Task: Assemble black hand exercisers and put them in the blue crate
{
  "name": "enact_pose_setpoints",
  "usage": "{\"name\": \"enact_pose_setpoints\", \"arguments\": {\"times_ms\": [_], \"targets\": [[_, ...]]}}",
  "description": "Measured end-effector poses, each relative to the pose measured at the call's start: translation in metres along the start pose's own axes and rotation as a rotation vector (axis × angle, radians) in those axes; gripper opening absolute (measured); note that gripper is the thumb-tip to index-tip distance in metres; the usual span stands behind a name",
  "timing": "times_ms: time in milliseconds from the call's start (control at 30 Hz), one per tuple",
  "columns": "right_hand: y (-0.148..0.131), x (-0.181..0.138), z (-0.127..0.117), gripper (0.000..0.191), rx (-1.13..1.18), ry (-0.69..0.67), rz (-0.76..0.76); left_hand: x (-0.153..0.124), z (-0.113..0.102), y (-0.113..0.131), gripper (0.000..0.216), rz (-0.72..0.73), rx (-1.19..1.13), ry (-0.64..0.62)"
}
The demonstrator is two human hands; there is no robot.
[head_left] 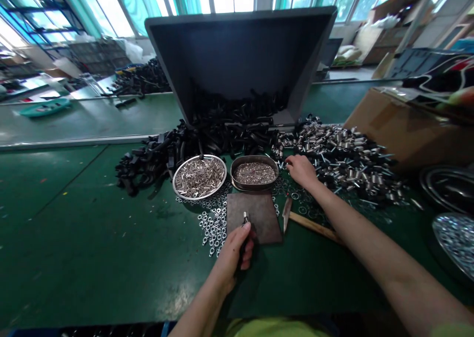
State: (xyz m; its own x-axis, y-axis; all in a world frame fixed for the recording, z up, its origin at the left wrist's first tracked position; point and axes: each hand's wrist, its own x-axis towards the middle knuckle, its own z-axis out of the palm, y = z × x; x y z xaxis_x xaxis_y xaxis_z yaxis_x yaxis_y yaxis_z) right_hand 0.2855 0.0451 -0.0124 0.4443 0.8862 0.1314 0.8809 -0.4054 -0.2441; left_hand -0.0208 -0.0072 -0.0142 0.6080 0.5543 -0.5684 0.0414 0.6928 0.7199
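Note:
My left hand [237,248] is closed around a black handle-like part with a silver metal tip [246,217]. It holds the part over the front of a brown metal plate [259,203]. My right hand [301,171] is at the left edge of a heap of silver and black fittings [344,149], its fingers curled down; what they pinch is too small to make out. Beside that hand stands an oval tin [236,183] of tiny metal pieces. Left of the tin is a round metal dish [177,191] of small silver pins. A hammer [307,222] lies right of the plate.
Loose metal rings [215,231] lie left of the plate. Black parts [148,161] are heaped behind the dishes, spilling from a tipped grey bin [240,55]. At right are a cardboard box [400,124] and a tray of shiny small pieces [455,243].

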Motion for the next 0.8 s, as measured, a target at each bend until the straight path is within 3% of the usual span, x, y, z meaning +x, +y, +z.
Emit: {"name": "enact_pose_setpoints", "arguments": {"times_ms": [267,400,533,633,800], "targets": [[-0.007,0.037,0.012,0.034,-0.134,-0.133,0.13,0.011,0.001,0.003,0.066,-0.048,-0.28,0.002],[-0.008,0.047,0.008,0.033,-0.178,-0.225,0.161,0.014,0.0,0.011,0.046,-0.071,-0.449,0.036],[-0.014,0.047,0.009,0.047,-0.214,-0.258,0.155,0.012,-0.002,0.016,0.028,-0.068,-0.637,-0.023],[-0.018,0.048,0.01,0.052,-0.224,-0.274,0.146,0.012,-0.004,0.015,0.028,-0.056,-0.685,-0.03],[-0.016,0.059,0.009,0.039,-0.223,-0.263,0.172,0.013,-0.009,0.012,0.036,-0.018,-0.738,-0.035]]}}
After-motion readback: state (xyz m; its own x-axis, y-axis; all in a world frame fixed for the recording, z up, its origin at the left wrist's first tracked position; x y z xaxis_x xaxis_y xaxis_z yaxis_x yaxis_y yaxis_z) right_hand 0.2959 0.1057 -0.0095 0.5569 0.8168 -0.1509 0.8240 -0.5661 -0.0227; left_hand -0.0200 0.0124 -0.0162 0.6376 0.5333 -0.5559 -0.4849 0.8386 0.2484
